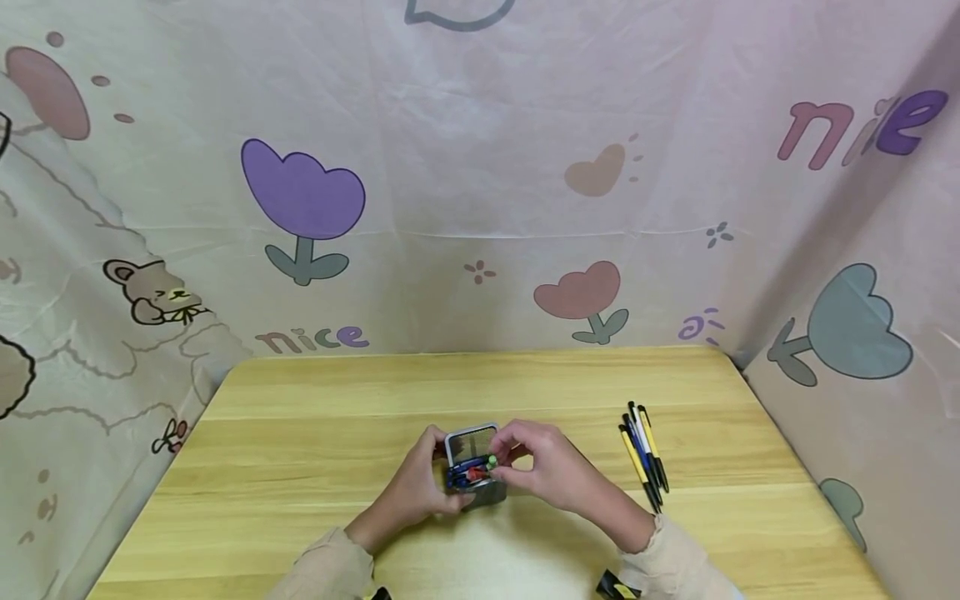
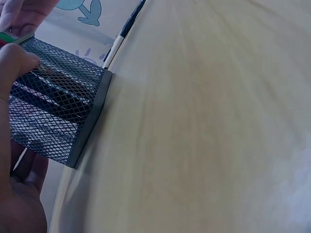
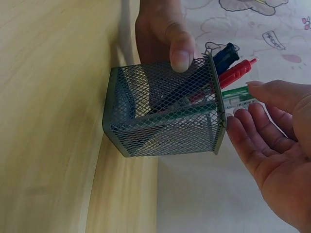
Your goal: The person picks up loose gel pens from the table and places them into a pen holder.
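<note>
A dark metal mesh pen holder [image 1: 486, 495] stands on the wooden table near its middle. My left hand [image 1: 418, 477] grips it from the left side, with the thumb across the near mesh wall. My right hand [image 1: 551, 468] is at the holder's open top. Between its thumb and fingers it pinches the upper end of a green pen [image 3: 238, 97], whose lower part is inside the mesh. A red pen [image 3: 236, 73] and a dark blue pen [image 3: 226, 57] lean out of the holder beside it.
To the right on the wooden table [image 1: 300, 433] lies a loose bundle of several pens [image 1: 643, 450], yellow, white and blue with black ends. A printed cloth [image 1: 465, 192] hangs behind the table and along its sides.
</note>
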Demonstrator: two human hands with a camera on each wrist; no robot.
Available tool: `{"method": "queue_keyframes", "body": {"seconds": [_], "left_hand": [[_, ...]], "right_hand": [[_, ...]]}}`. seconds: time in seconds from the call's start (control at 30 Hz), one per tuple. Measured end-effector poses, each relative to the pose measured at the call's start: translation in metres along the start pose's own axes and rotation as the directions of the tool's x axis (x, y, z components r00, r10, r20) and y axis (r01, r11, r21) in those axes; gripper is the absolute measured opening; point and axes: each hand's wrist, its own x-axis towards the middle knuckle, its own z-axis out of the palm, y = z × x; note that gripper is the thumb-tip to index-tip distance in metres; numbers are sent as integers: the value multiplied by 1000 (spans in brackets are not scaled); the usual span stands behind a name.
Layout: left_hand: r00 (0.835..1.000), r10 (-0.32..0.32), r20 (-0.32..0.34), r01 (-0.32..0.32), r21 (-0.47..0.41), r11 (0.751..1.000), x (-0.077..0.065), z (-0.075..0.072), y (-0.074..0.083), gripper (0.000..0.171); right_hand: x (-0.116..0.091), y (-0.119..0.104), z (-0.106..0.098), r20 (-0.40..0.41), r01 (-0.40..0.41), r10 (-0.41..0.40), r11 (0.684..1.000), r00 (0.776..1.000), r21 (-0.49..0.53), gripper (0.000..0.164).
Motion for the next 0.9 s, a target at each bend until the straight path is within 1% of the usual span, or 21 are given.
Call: {"method": "queue_keyframes", "body": {"seconds": [0.13,0.27,0.37,0.5,0.6,0.73,0.9], "left_hand": [[1000,5,-5,-5,-5,1000,0,0,-1,69],[1000,-7,-9,7,-5,1000,0,0,0,71],[1000,-12,-13,12,-3,1000,-1,0,1,72],[1000,-14,-15,14,-3,1000,-1,-1,1,73],[1000,-15,-9,15,-8,1000,-1,-1,0,73],[1000,-23,-5,22,-22,999,-1,-1,1,72],[999,-39,-3,39,-41,998,-3,-1,2,72]], "right_hand": [[-3,2,-4,-8,-3,3,1000,1000,12,24],[-7,5,-11,-25,-20,21,1000,999,9,24],[-10,9,-18,-45,-36,35,999,998,-19,22],[-15,14,-30,-85,-94,87,992,993,-80,21],[-17,20,-38,-116,-150,135,980,984,-132,20],[-21,31,-47,-147,-217,190,956,971,-199,18],[-28,45,-52,-176,-314,277,919,945,-240,17]]}}
